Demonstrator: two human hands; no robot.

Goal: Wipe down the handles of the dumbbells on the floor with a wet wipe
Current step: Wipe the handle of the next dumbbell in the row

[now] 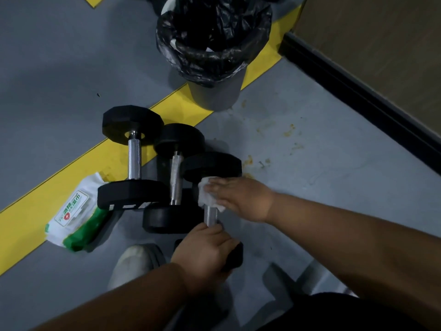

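Three black dumbbells with knurled metal handles lie side by side on the grey floor. On the right dumbbell (212,164), my right hand (241,199) wraps a white wet wipe (208,195) around the upper part of its handle (211,217). My left hand (205,253) grips that dumbbell's near black head, just below the bare stretch of handle. The middle dumbbell (176,177) and the left dumbbell (133,158) lie untouched, handles bare.
A green-and-white wet-wipe pack (74,213) lies left of the dumbbells on a yellow floor stripe (114,151). A grey bin with a black liner (214,48) stands beyond them. A dark baseboard and wall (358,91) run along the right. My shoe (133,263) is near my left arm.
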